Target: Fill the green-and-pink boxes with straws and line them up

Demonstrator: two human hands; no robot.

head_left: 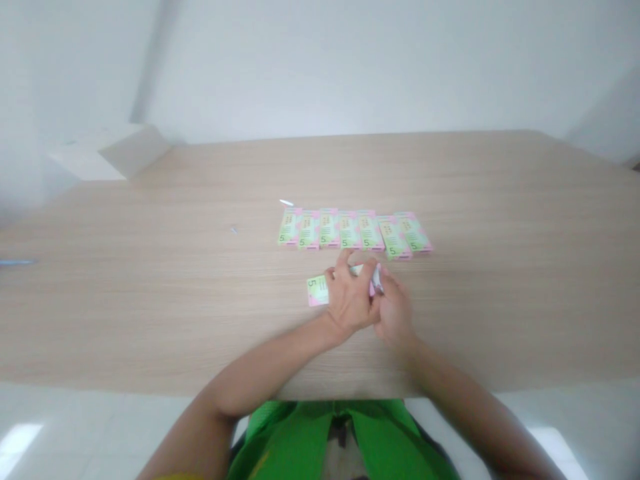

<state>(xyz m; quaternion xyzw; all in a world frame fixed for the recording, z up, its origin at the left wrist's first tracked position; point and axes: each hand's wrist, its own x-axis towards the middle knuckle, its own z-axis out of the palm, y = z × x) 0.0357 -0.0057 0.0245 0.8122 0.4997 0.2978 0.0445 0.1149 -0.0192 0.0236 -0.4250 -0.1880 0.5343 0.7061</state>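
Green-and-pink paper notes [329, 228] printed with a 5 stand in a row of seven near the middle of the light wood-grain surface [150, 313], mostly side by side, the two rightmost tilted. Left of them, a thin blue strip [17, 262] lies at the surface's left edge, and a tiny blue fleck [233, 230] sits in open wood. A white sliver [286, 202] lies just beyond the row's left end. Below the row, a loose note [317, 291] lies flat, just beside the left hand [350, 300]. That hand's fingers arch over, one nearly reaching the row's lower edge. Pressed close against it, the right hand [394, 317] joins it in pinching a folded pale note [376, 280], though blur hides the exact grip. Both forearms cross the surface's near edge. Right of the hands and row, broad open wood runs to the right edge.
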